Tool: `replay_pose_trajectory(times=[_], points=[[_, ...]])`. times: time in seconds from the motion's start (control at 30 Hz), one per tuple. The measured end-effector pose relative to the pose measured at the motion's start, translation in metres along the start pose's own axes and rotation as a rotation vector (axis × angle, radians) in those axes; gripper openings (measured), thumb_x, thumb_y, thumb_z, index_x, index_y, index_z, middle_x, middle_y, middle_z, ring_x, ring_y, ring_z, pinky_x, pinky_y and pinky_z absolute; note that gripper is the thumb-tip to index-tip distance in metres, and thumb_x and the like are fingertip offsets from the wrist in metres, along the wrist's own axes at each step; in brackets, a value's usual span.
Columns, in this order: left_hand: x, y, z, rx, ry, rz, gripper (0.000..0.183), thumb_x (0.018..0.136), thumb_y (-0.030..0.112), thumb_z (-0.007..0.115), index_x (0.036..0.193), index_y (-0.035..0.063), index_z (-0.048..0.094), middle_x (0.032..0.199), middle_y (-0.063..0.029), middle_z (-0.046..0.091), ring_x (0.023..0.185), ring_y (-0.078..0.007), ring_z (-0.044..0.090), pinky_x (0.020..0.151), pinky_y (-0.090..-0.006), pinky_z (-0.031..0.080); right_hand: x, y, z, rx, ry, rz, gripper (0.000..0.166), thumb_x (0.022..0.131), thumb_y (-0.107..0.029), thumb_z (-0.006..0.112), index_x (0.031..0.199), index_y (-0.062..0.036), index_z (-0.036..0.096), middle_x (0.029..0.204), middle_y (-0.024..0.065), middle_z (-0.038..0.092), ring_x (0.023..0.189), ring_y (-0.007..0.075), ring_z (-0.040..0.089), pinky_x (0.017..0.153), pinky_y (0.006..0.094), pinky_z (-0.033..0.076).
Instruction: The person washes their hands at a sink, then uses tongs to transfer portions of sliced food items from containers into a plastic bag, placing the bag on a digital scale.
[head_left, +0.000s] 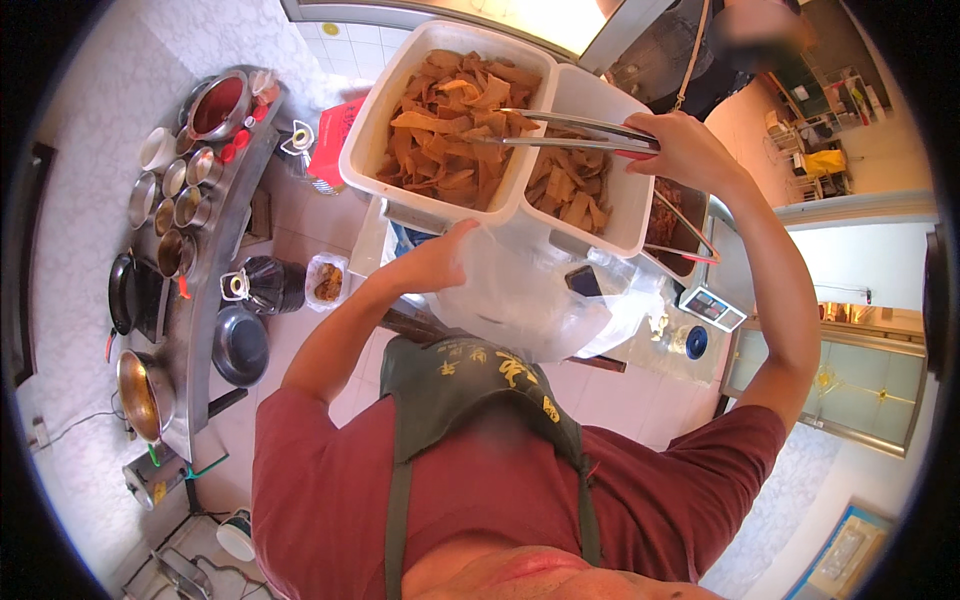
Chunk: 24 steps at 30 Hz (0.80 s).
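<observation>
My right hand (686, 150) grips a pair of metal tongs (577, 131). Their arms stand apart, and the tips reach over brown strips of food (450, 112) heaped in a white plastic tub (360, 161). Nothing can be clearly seen held between the tips. A second white tub (634, 187) sits to the right, with a lower pile of similar brown pieces (574, 184). My left hand (439, 259) holds a translucent plastic bag (525, 289) at its upper left side, just below the tubs. Whether the bag contains anything cannot be told.
A container of dark red food (667, 217), with other tongs (694, 236) over it, stands right of the tubs. Nearby are a dark phone-like object (583, 281) and a digital scale (712, 307). At left, a steel counter (225, 225) bears several bowls and pans. A person (667, 60) stands beyond.
</observation>
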<state>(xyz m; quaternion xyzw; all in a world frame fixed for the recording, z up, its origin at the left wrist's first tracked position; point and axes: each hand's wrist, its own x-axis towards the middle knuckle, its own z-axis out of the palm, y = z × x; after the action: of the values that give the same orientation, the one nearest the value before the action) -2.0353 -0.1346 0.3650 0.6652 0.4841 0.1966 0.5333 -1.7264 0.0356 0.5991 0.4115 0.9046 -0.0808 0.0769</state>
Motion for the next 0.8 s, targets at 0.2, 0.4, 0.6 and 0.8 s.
replay_pose_trajectory(times=[0.2, 0.4, 0.6, 0.8], points=[[-0.012, 0.007, 0.001, -0.225, -0.044, -0.122, 0.082, 0.082, 0.002, 0.061, 0.156, 0.0065, 0.027, 0.104, -0.0114, 0.060, 0.087, -0.0131, 0.058, 0.076, -0.0279, 0.051, -0.079, -0.013, 0.009, 0.197, -0.013, 0.070, 0.050, 0.077, -0.020, 0.085, 0.120, -0.0044, 0.065, 0.097, 0.0157, 0.072, 0.083, 0.0270, 0.070, 0.079, 0.0356, 0.054], [-0.008, -0.006, 0.013, -0.385, 0.074, 0.033, 0.086, 0.083, 0.002, 0.062, 0.160, 0.0105, 0.024, 0.102, -0.0012, 0.059, 0.086, -0.0061, 0.053, 0.072, -0.0218, 0.048, -0.181, -0.025, 0.083, 0.435, -0.002, 0.172, 0.051, 0.076, -0.015, 0.087, 0.120, -0.0040, 0.065, 0.086, 0.0100, 0.066, 0.070, 0.0185, 0.062, 0.069, 0.0316, 0.052], [-0.006, 0.003, 0.015, -0.544, -0.012, 0.066, 0.095, 0.082, -0.003, 0.059, 0.163, 0.0207, 0.017, 0.095, -0.0011, 0.053, 0.081, -0.0075, 0.051, 0.076, -0.0214, 0.048, -0.239, -0.034, 0.198, 0.541, -0.043, 0.343, 0.049, 0.077, -0.019, 0.086, 0.120, -0.0082, 0.065, 0.096, 0.0127, 0.069, 0.078, 0.0293, 0.067, 0.071, 0.0347, 0.053], [-0.004, 0.017, 0.015, -0.418, -0.062, 0.058, 0.093, 0.084, -0.004, 0.056, 0.163, 0.0233, 0.016, 0.092, 0.0013, 0.051, 0.074, -0.0046, 0.049, 0.069, -0.0211, 0.049, -0.240, -0.027, 0.226, 0.134, -0.164, 0.241, 0.047, 0.081, -0.027, 0.081, 0.121, -0.0132, 0.061, 0.096, 0.0122, 0.068, 0.080, 0.0322, 0.070, 0.068, 0.0411, 0.055]])
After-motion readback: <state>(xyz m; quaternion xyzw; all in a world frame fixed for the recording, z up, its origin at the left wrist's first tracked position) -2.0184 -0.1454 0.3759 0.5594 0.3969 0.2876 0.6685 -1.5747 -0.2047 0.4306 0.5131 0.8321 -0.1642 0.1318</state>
